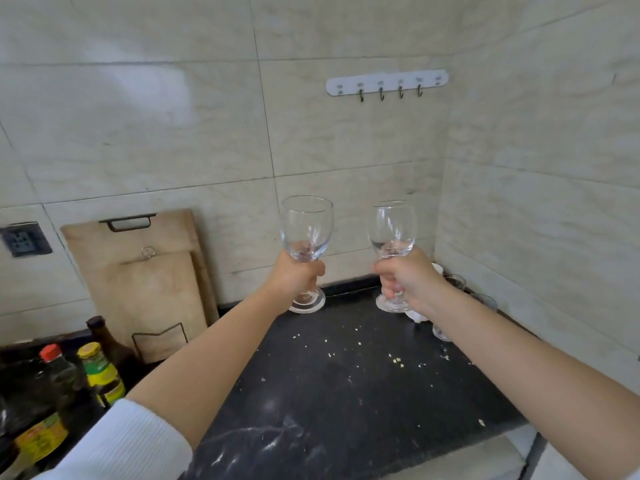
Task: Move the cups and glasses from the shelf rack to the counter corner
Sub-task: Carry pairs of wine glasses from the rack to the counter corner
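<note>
The left hand (294,275) is wrapped around the stem of a wine glass (306,230), just under the bowl, so the fingers are curled tight on it. The glass is held upright, and its round foot is seen low, near the black counter (329,375); whether the foot already touches the surface cannot be told. The stem is probably chosen as the grip because the bowl is thin and easily marked.

To the left of this arm, two wooden cutting boards (145,282) are leaned against the tiled wall, and several sauce bottles (100,372) are stood in front of them. A wall socket (25,239) is seen further left. These things are kept away from the corner, so the space there is left free for glassware.

Further right, the right hand (405,278) is closed on the stem of a second wine glass (392,230) in the same manner, also upright, with its foot close above or on the counter. Behind this hand, in the corner itself, some small glasses (485,301) are already stood near the wall, partly hidden by the arm. A hook rail (387,83) is fixed on the wall above.

It is judged that both wine glasses are being set down beside the earlier ones. Care is needed so that the right glass is not knocked against them.
</note>
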`<state>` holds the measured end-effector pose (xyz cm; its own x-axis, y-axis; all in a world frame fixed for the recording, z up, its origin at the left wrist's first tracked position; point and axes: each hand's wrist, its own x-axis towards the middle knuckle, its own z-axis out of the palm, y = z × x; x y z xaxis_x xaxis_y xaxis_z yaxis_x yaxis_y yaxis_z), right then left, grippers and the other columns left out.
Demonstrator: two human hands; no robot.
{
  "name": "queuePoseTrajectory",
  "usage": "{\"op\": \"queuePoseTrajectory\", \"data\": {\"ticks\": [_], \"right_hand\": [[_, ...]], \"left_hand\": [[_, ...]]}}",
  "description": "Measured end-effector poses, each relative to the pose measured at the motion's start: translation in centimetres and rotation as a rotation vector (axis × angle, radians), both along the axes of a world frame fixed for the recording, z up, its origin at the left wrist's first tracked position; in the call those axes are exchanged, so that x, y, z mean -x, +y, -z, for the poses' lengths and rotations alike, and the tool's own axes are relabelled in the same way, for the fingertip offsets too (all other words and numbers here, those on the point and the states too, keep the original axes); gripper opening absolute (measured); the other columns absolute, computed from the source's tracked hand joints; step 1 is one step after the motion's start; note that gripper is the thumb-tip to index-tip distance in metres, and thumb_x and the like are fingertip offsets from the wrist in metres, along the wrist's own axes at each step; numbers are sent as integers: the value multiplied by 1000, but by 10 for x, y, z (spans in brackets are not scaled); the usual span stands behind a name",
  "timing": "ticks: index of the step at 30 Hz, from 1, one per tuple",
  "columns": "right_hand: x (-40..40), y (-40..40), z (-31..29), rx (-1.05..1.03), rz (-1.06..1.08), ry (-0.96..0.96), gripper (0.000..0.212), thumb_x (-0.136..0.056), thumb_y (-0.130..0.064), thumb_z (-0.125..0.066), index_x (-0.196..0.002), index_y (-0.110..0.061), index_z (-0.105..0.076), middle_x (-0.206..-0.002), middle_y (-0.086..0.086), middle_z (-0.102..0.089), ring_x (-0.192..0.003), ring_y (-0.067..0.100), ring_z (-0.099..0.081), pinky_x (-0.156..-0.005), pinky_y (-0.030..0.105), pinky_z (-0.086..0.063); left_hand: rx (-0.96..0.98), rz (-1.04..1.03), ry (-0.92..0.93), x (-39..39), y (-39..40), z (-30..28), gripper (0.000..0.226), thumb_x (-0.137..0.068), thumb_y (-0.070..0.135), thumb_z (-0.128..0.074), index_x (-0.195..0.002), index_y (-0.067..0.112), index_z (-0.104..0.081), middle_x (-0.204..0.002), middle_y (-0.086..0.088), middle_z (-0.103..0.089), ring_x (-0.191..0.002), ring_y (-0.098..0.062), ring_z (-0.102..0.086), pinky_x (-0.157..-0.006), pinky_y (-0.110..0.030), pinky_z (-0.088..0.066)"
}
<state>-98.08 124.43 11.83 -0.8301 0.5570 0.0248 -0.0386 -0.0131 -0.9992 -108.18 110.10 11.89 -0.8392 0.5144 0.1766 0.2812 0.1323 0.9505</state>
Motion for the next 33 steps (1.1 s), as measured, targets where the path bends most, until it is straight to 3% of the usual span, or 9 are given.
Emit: {"op": "queuePoseTrajectory", "data": {"ticks": [4,9,12,16,18,22,25,30,33], "right_hand": [[61,33,13,53,-66,17,37,-77,12,-54,-60,-16,-37,-26,-13,-26,-22,5,-21,-34,16,-26],[119,63,43,92,-96,15,31,-77,7,-62,-60,-13,-44,-35,0,-30,-23,5,-27,-32,14,-31],[137,76,56,68,-36,70,23,-78,1,-65,-70,-16,-51,-28,-10,-38,-26,2,-34,-39,14,-36],[151,96,71,124,19,166,23,-83,3,-58,-83,-19,-49,-57,0,-48,-33,4,-40,-47,20,-33],[161,112,82,172,38,145,19,-84,0,-56,-80,-18,-49,-72,5,-47,-45,11,-43,-45,21,-34],[181,148,107,172,34,81,20,-87,-7,-56,-72,-20,-51,-72,-2,-49,-64,10,-46,-44,12,-43],[205,184,130,35,45,-63,11,-81,-15,-65,-83,-18,-55,-69,-5,-47,-59,8,-42,-55,19,-38],[243,233,166,-135,103,-220,55,-68,-21,-78,-115,-15,-51,-82,-19,-39,-73,6,-45,-77,27,-38],[260,258,184,-246,37,-323,61,-66,-24,-79,-117,-18,-47,-96,-13,-50,-89,10,-46,-75,21,-37]], "left_hand": [[-62,-35,-55,53,21,13,40,-79,-15,-52,-53,12,-36,-26,9,-38,-23,-1,-36,-35,-14,-33],[-133,32,-188,113,41,33,30,-79,-14,-59,-79,15,-50,-57,2,-43,-33,-1,-44,-36,-11,-37],[-178,137,-282,139,54,47,35,-84,-10,-55,-88,24,-47,-54,2,-48,-33,-2,-46,-39,-16,-40],[-373,192,-488,161,76,70,25,-91,9,-49,-92,33,-45,-53,8,-55,-37,-2,-46,-43,-16,-40],[-398,187,-582,173,92,80,20,-91,13,-48,-88,33,-48,-68,2,-54,-47,-4,-51,-51,-19,-44],[-289,194,-603,187,126,100,14,-91,9,-49,-84,20,-54,-87,0,-57,-77,-11,-57,-73,-27,-48],[-181,77,-538,192,155,118,31,-87,5,-57,-117,6,-48,-107,-10,-60,-93,-20,-62,-83,-31,-47],[-157,-117,-583,205,202,140,50,-81,-4,-64,-117,17,-36,-86,1,-57,-72,-10,-56,-62,-22,-51],[-32,-242,-535,214,228,162,62,-74,-2,-71,-124,12,-36,-108,-9,-58,-89,-18,-58,-77,-29,-50]]}}
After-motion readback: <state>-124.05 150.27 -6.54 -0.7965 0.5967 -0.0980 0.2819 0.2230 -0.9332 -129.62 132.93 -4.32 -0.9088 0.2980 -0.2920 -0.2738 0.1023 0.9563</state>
